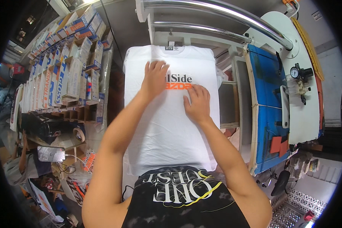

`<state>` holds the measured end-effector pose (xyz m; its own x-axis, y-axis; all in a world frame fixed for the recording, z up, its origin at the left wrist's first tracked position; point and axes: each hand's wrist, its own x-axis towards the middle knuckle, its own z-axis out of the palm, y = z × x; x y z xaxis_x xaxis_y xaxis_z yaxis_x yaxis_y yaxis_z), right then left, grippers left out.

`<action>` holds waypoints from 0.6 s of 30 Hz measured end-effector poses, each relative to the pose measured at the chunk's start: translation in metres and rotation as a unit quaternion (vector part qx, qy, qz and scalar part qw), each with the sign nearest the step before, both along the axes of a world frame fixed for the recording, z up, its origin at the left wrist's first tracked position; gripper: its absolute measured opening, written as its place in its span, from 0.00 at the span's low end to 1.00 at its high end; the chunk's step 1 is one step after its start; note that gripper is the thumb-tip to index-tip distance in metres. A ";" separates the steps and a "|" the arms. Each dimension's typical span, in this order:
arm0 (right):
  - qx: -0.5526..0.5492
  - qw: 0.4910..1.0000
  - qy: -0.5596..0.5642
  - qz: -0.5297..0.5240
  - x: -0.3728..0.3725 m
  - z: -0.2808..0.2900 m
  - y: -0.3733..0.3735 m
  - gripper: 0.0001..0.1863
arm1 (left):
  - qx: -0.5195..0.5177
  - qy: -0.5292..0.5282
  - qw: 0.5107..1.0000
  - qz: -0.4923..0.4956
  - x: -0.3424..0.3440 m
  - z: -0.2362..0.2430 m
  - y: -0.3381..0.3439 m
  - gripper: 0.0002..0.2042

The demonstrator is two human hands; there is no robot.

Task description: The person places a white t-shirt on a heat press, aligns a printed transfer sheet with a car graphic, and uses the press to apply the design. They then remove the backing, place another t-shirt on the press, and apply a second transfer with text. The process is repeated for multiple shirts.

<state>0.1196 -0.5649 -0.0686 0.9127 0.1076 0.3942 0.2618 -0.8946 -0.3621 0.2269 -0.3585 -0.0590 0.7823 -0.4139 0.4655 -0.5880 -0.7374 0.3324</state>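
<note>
A white T-shirt (171, 125) lies spread in front of me, its neck opening at the far end and its hem close to my body. Black and orange lettering is printed across the chest. My left hand (154, 78) rests on the shirt at the left end of the print, covering part of the lettering, with its fingers stretched out and slightly blurred. Just below the right end of the print, my right hand (198, 103) lies on the fabric with its fingers apart. Neither hand holds anything.
Chrome rails (224, 15) cross beyond the shirt. To the right stands a blue padded panel (268, 95) beside a white machine part with a pressure gauge (294, 72). Stacked cardboard boxes (78, 76) fill the left. A phone (51, 154) and another person's arm (23, 155) are at lower left.
</note>
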 end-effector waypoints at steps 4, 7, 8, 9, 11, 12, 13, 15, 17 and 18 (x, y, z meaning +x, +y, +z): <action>-0.004 1.000 0.008 -0.002 0.000 0.003 0.000 0.19 | 0.103 0.141 0.985 -0.004 0.084 -0.008 -0.032 0.17; 0.006 1.000 0.016 0.000 0.000 0.001 -0.001 0.20 | 0.051 0.230 0.972 0.006 0.111 -0.014 -0.040 0.14; 0.006 1.000 0.017 0.000 0.001 0.000 -0.001 0.21 | 0.061 0.225 0.972 0.010 0.111 -0.015 -0.043 0.13; 0.003 1.000 0.010 0.000 -0.001 -0.001 -0.002 0.21 | 0.067 0.227 0.972 0.016 0.109 -0.016 -0.044 0.13; -0.001 1.000 0.022 -0.003 -0.001 0.000 -0.001 0.21 | 0.091 0.238 0.967 0.024 0.113 -0.009 -0.045 0.13; -0.008 1.000 0.025 -0.009 -0.001 0.000 0.000 0.21 | 0.111 0.251 0.961 0.024 0.115 -0.005 -0.048 0.14; 0.000 1.000 0.022 -0.001 0.000 0.001 0.000 0.21 | 0.129 0.266 0.955 0.025 0.115 -0.002 -0.049 0.14; 0.002 0.999 0.033 0.002 0.000 0.002 -0.002 0.21 | 0.110 0.203 0.973 0.020 0.110 0.004 -0.041 0.14; 0.047 0.999 0.019 -0.003 -0.005 0.002 -0.006 0.21 | 0.032 0.115 0.993 0.013 0.085 0.001 -0.020 0.16; 0.070 0.998 0.005 -0.008 -0.005 0.002 -0.007 0.22 | -0.033 0.050 0.998 0.008 0.067 0.001 -0.003 0.17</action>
<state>0.1150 -0.5717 -0.0662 0.9178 0.0376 0.3953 0.2438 -0.8392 -0.4861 0.2939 -0.3611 -0.0585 0.8325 -0.3715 0.4111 -0.5377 -0.7208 0.4374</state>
